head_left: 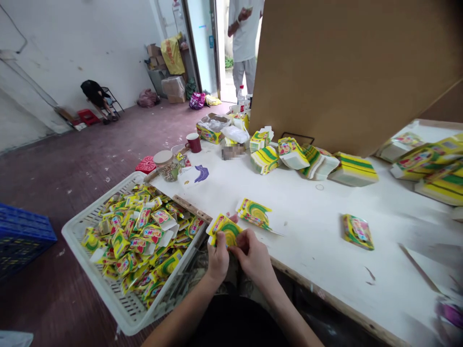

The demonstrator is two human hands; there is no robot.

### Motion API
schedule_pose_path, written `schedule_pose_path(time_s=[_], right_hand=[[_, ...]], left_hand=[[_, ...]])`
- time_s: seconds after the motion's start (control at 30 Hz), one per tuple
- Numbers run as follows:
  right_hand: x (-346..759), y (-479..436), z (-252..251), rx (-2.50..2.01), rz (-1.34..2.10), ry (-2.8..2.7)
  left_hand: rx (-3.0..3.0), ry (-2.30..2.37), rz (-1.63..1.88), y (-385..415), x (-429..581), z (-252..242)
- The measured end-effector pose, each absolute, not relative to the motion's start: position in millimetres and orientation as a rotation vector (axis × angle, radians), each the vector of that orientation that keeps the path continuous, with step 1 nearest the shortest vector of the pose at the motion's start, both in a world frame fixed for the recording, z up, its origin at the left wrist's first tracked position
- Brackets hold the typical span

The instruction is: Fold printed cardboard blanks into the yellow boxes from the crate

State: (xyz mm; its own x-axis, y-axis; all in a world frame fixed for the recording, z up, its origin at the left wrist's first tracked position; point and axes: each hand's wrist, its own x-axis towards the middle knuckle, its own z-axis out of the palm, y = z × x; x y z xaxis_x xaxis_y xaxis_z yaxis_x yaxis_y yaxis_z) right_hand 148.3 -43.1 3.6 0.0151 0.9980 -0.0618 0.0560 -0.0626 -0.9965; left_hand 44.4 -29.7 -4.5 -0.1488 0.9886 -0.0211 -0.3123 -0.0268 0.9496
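Observation:
A small yellow and green carton (228, 230) is held between my two hands at the table's front edge. My left hand (218, 258) grips its left side, thumb on the printed face. The fingers of my right hand (251, 254) are bent and pressed together at its lower right corner. Just beyond lies another carton (256, 213), partly open, on the white table (304, 217). To the left, a white plastic basket (77, 258) holds a heap of small cartons (141, 231).
Stacks of flat cartons (353, 168) line the back of the table below a large brown board (347, 72). A single carton (357, 231) lies at right. A jar (166, 166) and red mug (194, 143) stand back left. A person (246, 43) stands at the doorway.

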Motion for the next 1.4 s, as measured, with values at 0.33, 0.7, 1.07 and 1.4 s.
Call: schedule_pose_path(time_s=[0.33, 0.7, 1.07, 1.4], right_hand=[[148, -41, 7, -1.064, 1.404, -1.195], [154, -35, -6, -1.138, 1.362, -1.184], [194, -32, 9, -1.334, 0.935, -1.46], [179, -45, 13, -1.268, 0.403, -1.621]], left_hand=[[0.717, 1.019, 1.41, -29, 50, -4], [0.669, 1.117, 1.442, -19, 41, -7], [0.848, 1.004, 1.306, -4, 2, 17], [1.614, 1.29, 0.808, -20, 8, 32]])
